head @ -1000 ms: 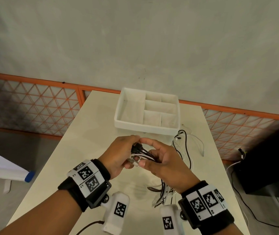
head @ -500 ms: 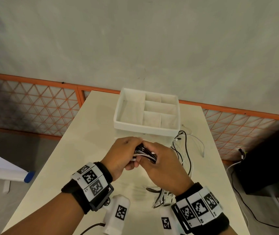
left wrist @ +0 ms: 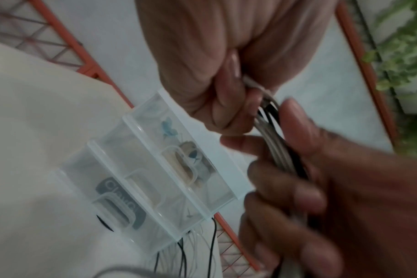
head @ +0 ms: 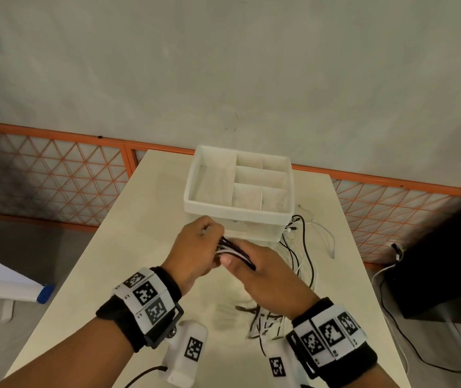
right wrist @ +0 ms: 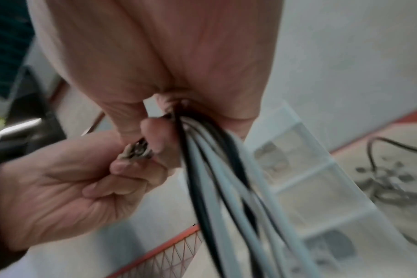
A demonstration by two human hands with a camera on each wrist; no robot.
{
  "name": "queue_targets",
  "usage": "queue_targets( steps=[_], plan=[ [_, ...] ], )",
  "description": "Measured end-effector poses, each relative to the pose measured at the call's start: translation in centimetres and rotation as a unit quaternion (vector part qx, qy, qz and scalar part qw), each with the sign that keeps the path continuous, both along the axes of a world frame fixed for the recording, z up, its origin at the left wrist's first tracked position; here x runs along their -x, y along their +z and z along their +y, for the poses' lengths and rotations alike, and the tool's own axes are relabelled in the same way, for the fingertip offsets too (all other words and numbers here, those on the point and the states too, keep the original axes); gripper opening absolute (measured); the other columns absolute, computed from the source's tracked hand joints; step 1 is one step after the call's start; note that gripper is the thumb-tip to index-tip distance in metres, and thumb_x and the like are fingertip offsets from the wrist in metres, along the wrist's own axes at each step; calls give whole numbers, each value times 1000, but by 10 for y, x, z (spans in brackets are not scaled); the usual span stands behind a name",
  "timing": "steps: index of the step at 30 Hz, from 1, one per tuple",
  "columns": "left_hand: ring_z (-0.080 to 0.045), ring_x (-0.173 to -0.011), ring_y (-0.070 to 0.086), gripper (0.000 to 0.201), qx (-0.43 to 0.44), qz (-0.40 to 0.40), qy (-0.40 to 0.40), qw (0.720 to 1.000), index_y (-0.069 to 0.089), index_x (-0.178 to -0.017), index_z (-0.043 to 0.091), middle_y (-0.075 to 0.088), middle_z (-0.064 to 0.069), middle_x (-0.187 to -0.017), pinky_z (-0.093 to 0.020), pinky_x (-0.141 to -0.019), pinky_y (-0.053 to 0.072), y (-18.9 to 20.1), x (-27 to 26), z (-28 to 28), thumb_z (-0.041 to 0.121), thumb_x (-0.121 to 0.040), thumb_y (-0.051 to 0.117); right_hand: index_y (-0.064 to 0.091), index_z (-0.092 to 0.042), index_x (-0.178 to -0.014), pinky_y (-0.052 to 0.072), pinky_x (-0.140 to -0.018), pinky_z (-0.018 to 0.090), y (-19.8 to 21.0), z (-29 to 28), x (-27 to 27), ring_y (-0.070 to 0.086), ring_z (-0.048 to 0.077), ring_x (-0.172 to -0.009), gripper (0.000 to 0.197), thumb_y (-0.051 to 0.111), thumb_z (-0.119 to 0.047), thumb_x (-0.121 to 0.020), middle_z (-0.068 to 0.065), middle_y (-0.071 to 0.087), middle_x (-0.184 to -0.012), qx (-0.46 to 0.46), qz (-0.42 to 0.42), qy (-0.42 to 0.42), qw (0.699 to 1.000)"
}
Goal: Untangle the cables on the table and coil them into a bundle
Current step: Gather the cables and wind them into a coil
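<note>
A bunch of black and white cables (head: 233, 249) runs between both hands above the table's middle. My left hand (head: 195, 249) pinches the plug ends (right wrist: 137, 150) of the cables (left wrist: 272, 131). My right hand (head: 263, 271) is curled round the same bunch, a thumb on top, and the strands (right wrist: 217, 188) hang down from its fist. More of the cables trail under the right wrist (head: 263, 322) and lie loose on the table to the right (head: 302, 247). Both wrist views are blurred.
A white divided organiser box (head: 239, 187) stands on the cream table (head: 128, 247) just beyond the hands; its clear front (left wrist: 155, 178) shows in the left wrist view. An orange mesh fence (head: 50, 175) runs behind. A black unit (head: 442, 264) with floor cables sits right.
Both hands have moved forward toward the box and drawn close together. The right hand has turned over the bunch and closed round it, where earlier its fingers were looser.
</note>
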State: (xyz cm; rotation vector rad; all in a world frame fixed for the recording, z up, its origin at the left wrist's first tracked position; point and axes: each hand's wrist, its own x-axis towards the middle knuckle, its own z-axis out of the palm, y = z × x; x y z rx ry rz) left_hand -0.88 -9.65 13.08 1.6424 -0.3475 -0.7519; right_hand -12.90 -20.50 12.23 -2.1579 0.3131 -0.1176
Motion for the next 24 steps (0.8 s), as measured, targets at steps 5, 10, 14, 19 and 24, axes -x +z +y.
queue_targets(
  steps=[5, 10, 14, 19, 24],
  plan=[
    [-21, -64, 60, 32, -119, -62, -96, 986, 54, -87, 10, 65, -7, -77, -35, -61, 50, 5, -15, 8, 40, -99, 48, 68, -19, -77, 28, -51, 23, -1, -9, 6, 29, 4, -41, 34, 56, -41, -100, -12, 35, -46, -111, 29, -69, 991],
    [-23, -85, 67, 36, -26, -267, -124, 955, 63, -90, 21, 71, -1, -87, -37, -80, 53, 29, -8, -4, 50, -98, 41, 66, -18, -84, 38, -54, 16, 7, -1, -5, 48, 1, -50, 25, 55, -33, -101, -13, 53, -60, 24, 56, 9, 998],
    [-8, -60, 65, 70, -100, -304, -257, 912, 69, -75, 18, 65, 2, -58, -30, -71, 52, 27, 8, -15, 62, -99, 20, 70, -16, -82, 55, -68, 28, 17, -4, -11, 67, 4, -72, 18, 60, -5, -91, -8, 72, -74, 20, -3, -3, 1000],
    [-8, -57, 59, 75, -122, -290, -237, 919, 72, -71, 12, 65, 2, -58, -23, -66, 45, 20, -6, -15, 64, -97, 26, 71, -19, -96, 48, -55, 29, 22, -13, 1, 55, 5, -52, 6, 71, -23, -92, -8, 67, -64, -106, -46, -40, 993],
    [-4, -48, 42, 66, -161, -282, -300, 897, 61, -63, 17, 48, 10, -52, -14, -56, 35, 27, -21, -5, 62, -98, 28, 78, -28, -101, 33, -50, 29, 9, -33, 16, 30, 14, -49, 21, 58, -35, -100, -10, 36, -55, -146, -52, -90, 984]
  ],
)
